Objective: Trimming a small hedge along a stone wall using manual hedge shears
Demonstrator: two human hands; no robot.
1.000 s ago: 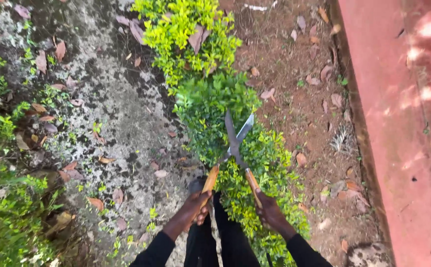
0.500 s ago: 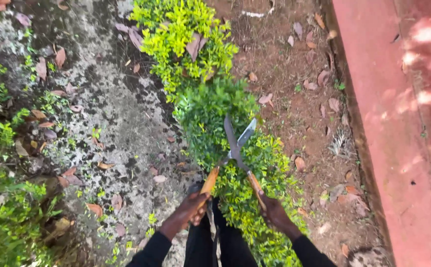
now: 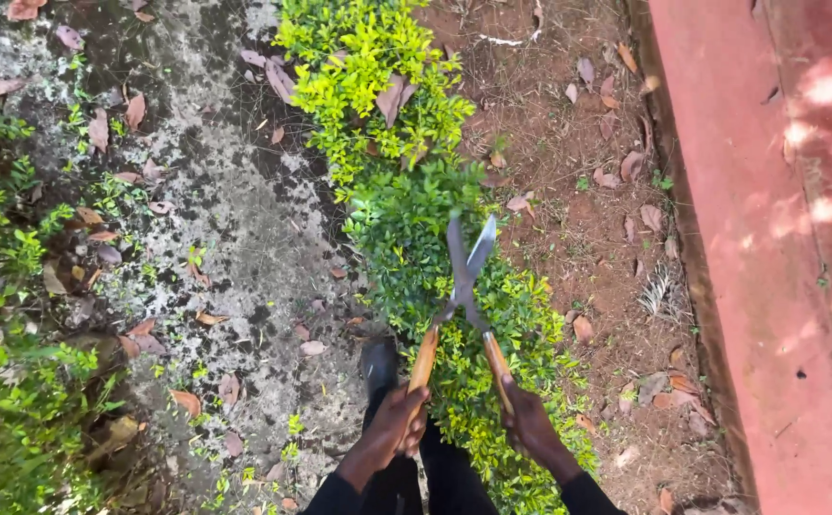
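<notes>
A red wall (image 3: 778,238) ran along the right side, and a mossy concrete path (image 3: 215,219) lay on the left, with a strip of bare soil (image 3: 568,124) between the wall and the low green hedge (image 3: 406,191). Over the hedge were the garden shears (image 3: 465,277), its blades slightly apart at the tips. The tool looked stiff and rather heavy, best held at the wooden handles. The left hand (image 3: 392,429) and the right hand (image 3: 530,424) each had fingers wrapped closed on one handle. There was open room on both sides; the wall stayed well apart.
</notes>
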